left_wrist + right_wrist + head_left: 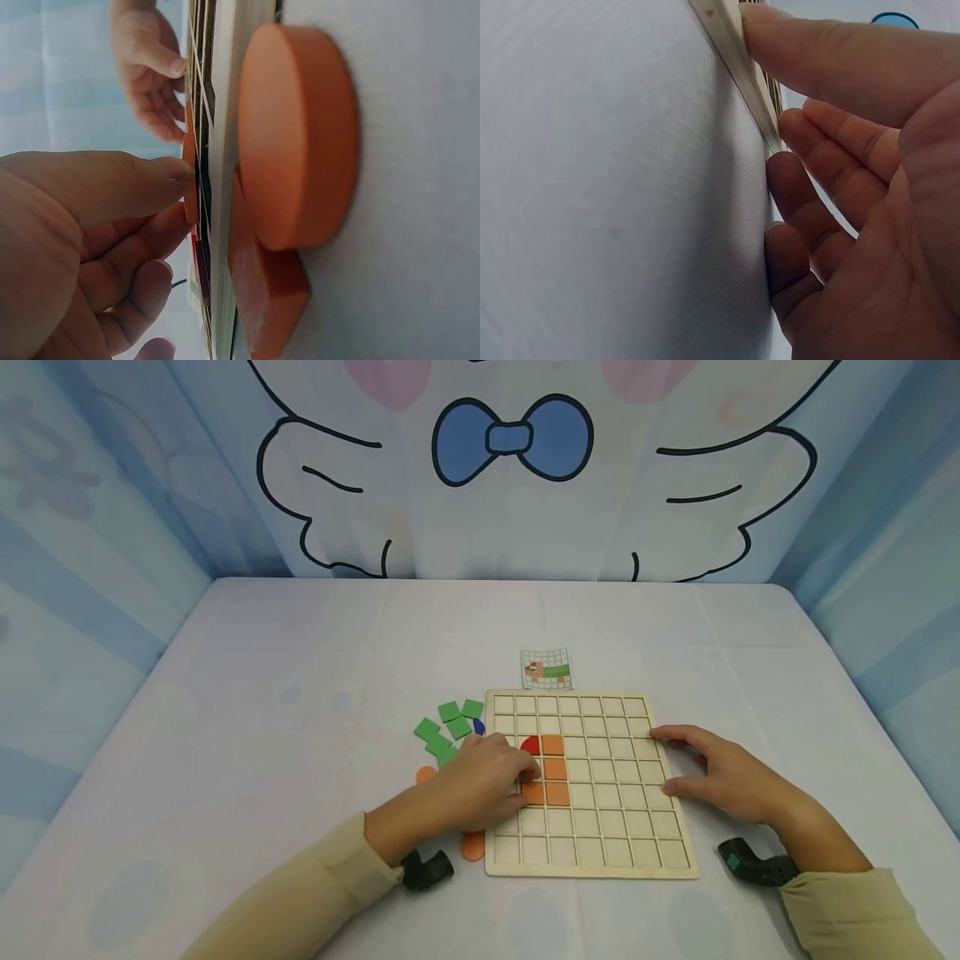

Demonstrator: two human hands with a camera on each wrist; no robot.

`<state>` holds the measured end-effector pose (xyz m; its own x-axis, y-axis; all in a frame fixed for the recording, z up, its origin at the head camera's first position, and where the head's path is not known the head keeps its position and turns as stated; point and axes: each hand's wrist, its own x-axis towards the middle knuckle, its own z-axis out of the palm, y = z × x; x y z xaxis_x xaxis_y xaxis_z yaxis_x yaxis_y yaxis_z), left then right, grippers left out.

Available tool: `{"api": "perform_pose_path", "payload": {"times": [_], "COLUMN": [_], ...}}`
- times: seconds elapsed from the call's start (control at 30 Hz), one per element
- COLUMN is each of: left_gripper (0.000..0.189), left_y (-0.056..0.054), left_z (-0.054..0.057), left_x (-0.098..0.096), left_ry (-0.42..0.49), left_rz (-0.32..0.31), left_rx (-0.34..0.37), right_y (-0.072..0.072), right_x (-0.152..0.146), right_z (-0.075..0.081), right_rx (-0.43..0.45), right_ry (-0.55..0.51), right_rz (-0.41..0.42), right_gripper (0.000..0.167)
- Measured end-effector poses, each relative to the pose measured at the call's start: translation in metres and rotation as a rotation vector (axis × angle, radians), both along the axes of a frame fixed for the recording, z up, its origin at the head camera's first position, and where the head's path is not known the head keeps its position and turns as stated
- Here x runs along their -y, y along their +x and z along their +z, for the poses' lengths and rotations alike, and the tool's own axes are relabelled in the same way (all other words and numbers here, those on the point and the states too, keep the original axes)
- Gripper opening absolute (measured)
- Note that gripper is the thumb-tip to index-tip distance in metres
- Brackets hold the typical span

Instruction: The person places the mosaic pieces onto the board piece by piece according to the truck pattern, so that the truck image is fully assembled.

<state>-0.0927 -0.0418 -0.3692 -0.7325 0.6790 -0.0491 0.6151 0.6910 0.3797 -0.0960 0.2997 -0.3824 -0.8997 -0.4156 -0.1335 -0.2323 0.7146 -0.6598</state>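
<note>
A wooden grid board [615,852] lies on the table. My left hand [483,781] reaches over its left side, thumb and index finger pinching an orange tile [190,204] at the grid. Beside those fingers, several orange squares [556,768] and a red rounded piece [530,745] sit in cells. My right hand [731,772] rests at the board's right edge; in the right wrist view its thumb touches the wooden rim [739,56], the other fingers loosely bent alongside. The left palm hides part of the board and some loose pieces.
Several green squares [427,729] and a partly covered blue piece [478,726] lie left of the board. Orange round pieces [472,846] lie near its lower left. A small printed pattern card [546,669] lies beyond the back edge.
</note>
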Motion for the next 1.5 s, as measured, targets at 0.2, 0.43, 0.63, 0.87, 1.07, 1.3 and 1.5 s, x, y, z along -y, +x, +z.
{"api": "perform_pose_path", "payload": {"times": [0.2, 0.43, 0.63, 0.87, 1.07, 1.3, 1.5], "left_gripper": [0.018, 0.019, 0.019, 0.021, 0.021, 0.019, 0.021], "left_y": [-0.0006, -0.0004, -0.0008, -0.001, -0.0012, -0.001, 0.0], "left_z": [-0.0007, -0.0004, -0.0011, -0.0006, -0.0003, 0.0, 0.0002], "left_x": [-0.0004, -0.0007, -0.001, -0.0023, -0.0029, -0.0031, -0.0026], "left_ry": [-0.002, -0.008, -0.003, 0.026, 0.03, 0.034, 0.04], "left_rz": [-0.005, -0.009, -0.01, 0.001, 0.005, -0.004, -0.011], "left_rx": [-0.006, -0.013, -0.016, 0.007, 0.021, 0.022, 0.03], "right_y": [0.0, -0.0004, -0.0003, -0.0004, -0.0002, 0.0001, 0.0004], "right_x": [0.0004, -0.0001, 0.0002, 0.0, -0.0001, 0.0004, 0.0005], "right_z": [0.0008, 0.0007, 0.0018, -0.0001, -0.0003, 0.0005, 0.0009], "right_rx": [0.004, 0.0, 0.003, 0.0, 0.001, 0.001, 0.005], "right_ry": [-0.006, -0.008, -0.002, -0.004, -0.004, -0.004, -0.01], "right_rz": [-0.001, 0.005, 0.0, 0.004, 0.004, -0.002, -0.004], "right_gripper": [0.066, 0.065, 0.065, 0.066, 0.066, 0.066, 0.066]}}
